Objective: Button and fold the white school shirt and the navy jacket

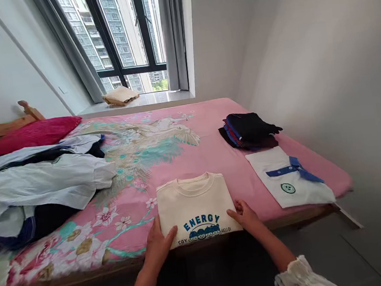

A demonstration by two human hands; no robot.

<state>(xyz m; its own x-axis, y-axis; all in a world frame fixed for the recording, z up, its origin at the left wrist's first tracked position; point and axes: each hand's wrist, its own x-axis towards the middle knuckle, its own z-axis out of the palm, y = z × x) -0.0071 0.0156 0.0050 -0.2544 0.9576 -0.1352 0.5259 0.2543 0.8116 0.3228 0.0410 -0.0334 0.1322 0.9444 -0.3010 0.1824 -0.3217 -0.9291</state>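
Note:
A folded cream T-shirt (195,206) printed "ENERGY" lies at the near edge of the pink floral bed (208,145). My left hand (158,245) grips its lower left corner, thumb on top of the fabric and fingers underneath. My right hand (245,215) holds the lower right edge, fingers curled around it. Both wrists show white frilled cuffs.
A folded white polo with blue collar (293,179) lies to the right, with a stack of dark folded clothes (249,131) behind it. A heap of unfolded white and dark garments (40,183) covers the bed's left side, by a magenta pillow (27,134). A window stands behind.

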